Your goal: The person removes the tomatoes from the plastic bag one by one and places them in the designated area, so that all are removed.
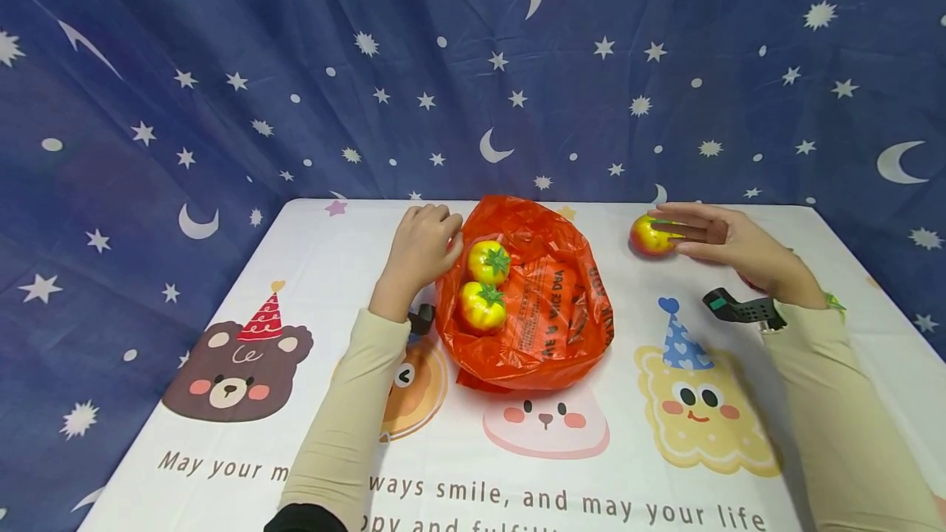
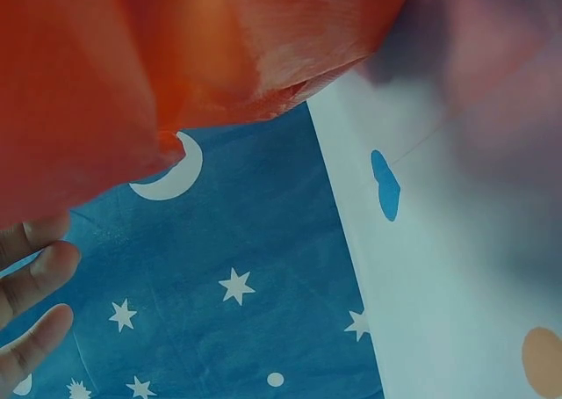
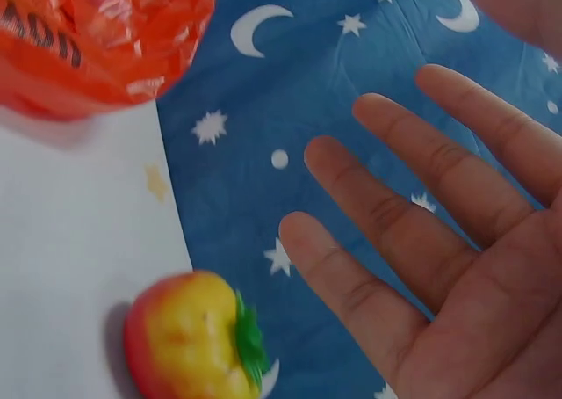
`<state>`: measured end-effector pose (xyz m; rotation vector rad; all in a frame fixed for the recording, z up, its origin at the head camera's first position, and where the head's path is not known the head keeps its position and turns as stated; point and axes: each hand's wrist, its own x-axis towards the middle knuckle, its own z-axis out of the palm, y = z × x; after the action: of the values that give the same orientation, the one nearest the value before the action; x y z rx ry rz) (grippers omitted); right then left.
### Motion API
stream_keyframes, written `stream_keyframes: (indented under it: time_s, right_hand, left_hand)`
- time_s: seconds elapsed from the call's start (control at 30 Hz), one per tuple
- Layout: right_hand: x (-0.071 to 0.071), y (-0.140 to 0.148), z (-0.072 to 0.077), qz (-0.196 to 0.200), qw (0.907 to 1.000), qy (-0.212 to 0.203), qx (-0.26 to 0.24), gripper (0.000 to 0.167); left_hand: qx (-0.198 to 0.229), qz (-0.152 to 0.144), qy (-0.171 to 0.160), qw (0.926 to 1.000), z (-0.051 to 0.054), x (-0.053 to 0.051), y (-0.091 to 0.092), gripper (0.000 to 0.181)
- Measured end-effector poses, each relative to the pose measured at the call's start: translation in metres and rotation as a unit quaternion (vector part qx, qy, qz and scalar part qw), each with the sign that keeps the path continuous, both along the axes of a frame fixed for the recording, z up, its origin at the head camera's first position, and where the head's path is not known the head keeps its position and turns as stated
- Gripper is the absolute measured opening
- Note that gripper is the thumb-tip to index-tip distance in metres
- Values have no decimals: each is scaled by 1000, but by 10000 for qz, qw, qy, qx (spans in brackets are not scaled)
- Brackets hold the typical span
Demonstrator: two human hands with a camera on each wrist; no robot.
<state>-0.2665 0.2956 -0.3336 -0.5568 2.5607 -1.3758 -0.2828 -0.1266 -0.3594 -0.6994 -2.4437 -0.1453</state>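
Note:
A red plastic bag (image 1: pixel 547 368) stands with its mouth wide on the table. Inside its left part lie two yellow-and-red tomatoes (image 1: pixel 489 262) with green, star-shaped tops. My left hand (image 1: pixel 421 249) is at the bag's left rim and appears to pinch it; the bag (image 2: pixel 255 47) hides part of that hand in the left wrist view, where a few fingertips show below it. My right hand (image 1: pixel 727 240) is spread with straight fingers and holds nothing. Beside it on the table rests another tomato (image 3: pixel 189 333), partly covered by the fingers in the head view.
Behind my right wrist, a red thing (image 1: pixel 750 282) and a green leafy tip (image 1: pixel 835 302) peek out, mostly hidden. The white tablecloth (image 1: pixel 251 458) carries printed cartoon figures and lettering. A blue star-patterned curtain (image 1: pixel 458 64) hangs behind the table.

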Motion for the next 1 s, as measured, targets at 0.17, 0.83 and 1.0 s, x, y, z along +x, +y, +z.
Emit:
stream_keyframes:
  time_s: [0.17,0.83,1.0]
  right_hand:
    - [-9,-17,2,257,9996,-28,-79,52]
    - [-43,-92,-9,1722,9780,-312,-1136,58]
    - [-50,-112,-14,1670,9799,-385,-1022,59]
  left_hand:
    - [-23,25,-35,10000,0,0,0,11]
    - [-15,37,-31,10000,0,-1,0,12]
    - [-24,57,-69,10000,0,0,0,13]
